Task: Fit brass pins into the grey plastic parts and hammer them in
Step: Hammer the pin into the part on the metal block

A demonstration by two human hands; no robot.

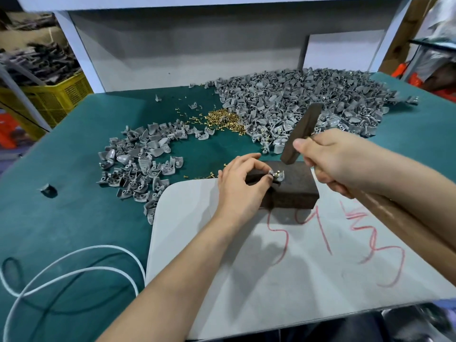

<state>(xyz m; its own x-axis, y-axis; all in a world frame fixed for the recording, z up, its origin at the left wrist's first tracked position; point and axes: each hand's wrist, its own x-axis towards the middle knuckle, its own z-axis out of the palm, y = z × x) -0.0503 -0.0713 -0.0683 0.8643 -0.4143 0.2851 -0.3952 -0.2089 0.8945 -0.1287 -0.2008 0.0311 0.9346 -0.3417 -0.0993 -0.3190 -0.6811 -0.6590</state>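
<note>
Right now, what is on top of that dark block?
A grey plastic part with a brass pin standing in it, pinched by fingers of the left hand. The hand covers the dark block's left end, so anything there is hidden.

A teal-green cloth-covered work table (61, 218) fills the view. At twelve o'clock a pale grey back panel in a white frame (172, 53) stands along its far edge, shadowed near the top. At ten o'clock, beyond the table, a yellow perforated plastic crate (56, 95) is heaped with dark pieces. At two o'clock stands a brown cardboard sheet (404, 35).
</note>
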